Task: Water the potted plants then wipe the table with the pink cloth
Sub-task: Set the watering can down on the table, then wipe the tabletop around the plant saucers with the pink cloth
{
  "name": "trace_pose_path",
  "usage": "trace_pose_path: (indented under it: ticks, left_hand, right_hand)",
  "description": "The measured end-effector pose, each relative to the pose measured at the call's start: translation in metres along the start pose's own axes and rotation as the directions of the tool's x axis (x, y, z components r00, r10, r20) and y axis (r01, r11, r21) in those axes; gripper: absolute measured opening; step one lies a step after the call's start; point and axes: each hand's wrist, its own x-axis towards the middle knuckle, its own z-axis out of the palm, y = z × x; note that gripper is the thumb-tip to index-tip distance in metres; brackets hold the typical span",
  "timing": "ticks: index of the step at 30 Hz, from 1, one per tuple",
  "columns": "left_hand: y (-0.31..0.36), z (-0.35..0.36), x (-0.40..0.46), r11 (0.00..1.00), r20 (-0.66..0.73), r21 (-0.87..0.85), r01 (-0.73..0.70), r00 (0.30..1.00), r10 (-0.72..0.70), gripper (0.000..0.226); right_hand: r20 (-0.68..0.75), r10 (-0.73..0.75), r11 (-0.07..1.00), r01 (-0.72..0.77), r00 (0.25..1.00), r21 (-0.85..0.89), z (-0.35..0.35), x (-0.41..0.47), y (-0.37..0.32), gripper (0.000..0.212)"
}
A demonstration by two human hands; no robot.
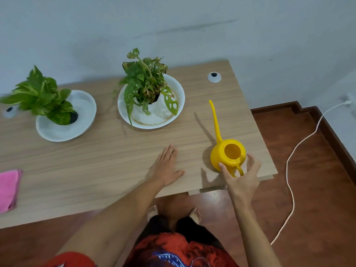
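Presently, head view only: we note the yellow watering can [227, 156] standing near the worktop [107, 157] right front corner, its long spout running away from us toward the nearer potted plant [147, 87]. Our right hand [241, 177] is nearest, fingers [223, 169] spread wide about the handle, gripping nothing yet. Left hand [166, 168] lies flat, empty. Pink cloth [8, 189] sits far left.

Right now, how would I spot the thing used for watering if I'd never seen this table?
Start at the wooden table and go to its near right corner, right of the two plants on white plates. There stands the watering can, with the right hand open around its handle. It is the only bright yellow thing, with a long thin spout.
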Motion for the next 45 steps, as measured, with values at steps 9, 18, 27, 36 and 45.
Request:
trace_pose_path:
  ticks: [9,18,27,36,45]
  left_hand:
    - [-0.074,-0.006,-0.043,0.993,-0.132,-0.098,0.067,0.988,-0.080,0.082]
    - [-0.225,-0.036,-0.117,0.981,-0.225,-0.166,0.099,0.965,-0.136,0.081]
    - [-0.394,-0.068,-0.185,0.960,-0.263,-0.201,0.192,0.934,-0.242,0.079]
    - [-0.531,-0.077,-0.239,0.911,-0.448,-0.141,0.388,0.796,-0.408,0.061]
    - [-0.577,-0.075,-0.187,0.902,-0.367,-0.050,0.430,0.831,-0.417,0.062]
  right_hand:
    - [0.334,-0.278,0.925,0.345,0.901,-0.159,0.093,-0.065,-0.021,0.067]
    - [0.653,-0.190,0.871,0.432,0.734,-0.232,0.225,-0.171,-0.056,0.062]
    - [0.774,-0.229,0.841,0.520,0.591,-0.148,0.350,-0.286,-0.117,0.047]
    - [0.791,-0.232,0.767,0.606,0.567,-0.209,0.436,-0.299,-0.141,0.046]
    - [0.706,-0.495,0.526,0.822,0.506,-0.220,0.463,-0.271,-0.106,0.048]
